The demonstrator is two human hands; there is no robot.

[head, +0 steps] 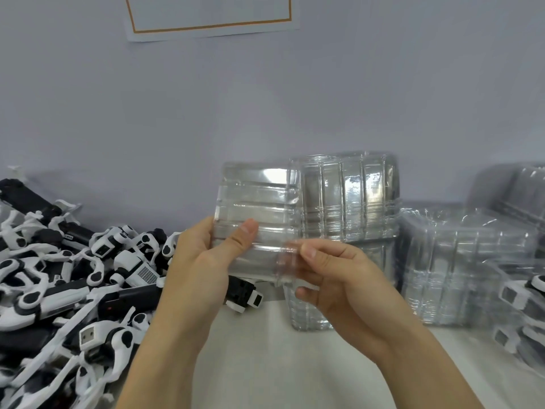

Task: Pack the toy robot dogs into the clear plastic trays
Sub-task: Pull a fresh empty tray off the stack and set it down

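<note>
Both hands hold one clear tray (256, 208) at the middle of the frame. Left hand (203, 255) grips its left edge, thumb on the front face; right hand (321, 276) pinches the lower right corner, probably to open it or separate it from another. It is ribbed, transparent and empty. Black-and-white toy dogs (73, 276) lie heaped at the left on the counter (265, 364); the tray stacks (460, 267) stand at the right.

A clear ribbed tray (256, 208) is held upright above the table. Black-and-white toy robot dogs (67, 276) lie heaped at left. Stacks of clear trays (460, 261) stand at right, some holding dogs (522, 299).
</note>
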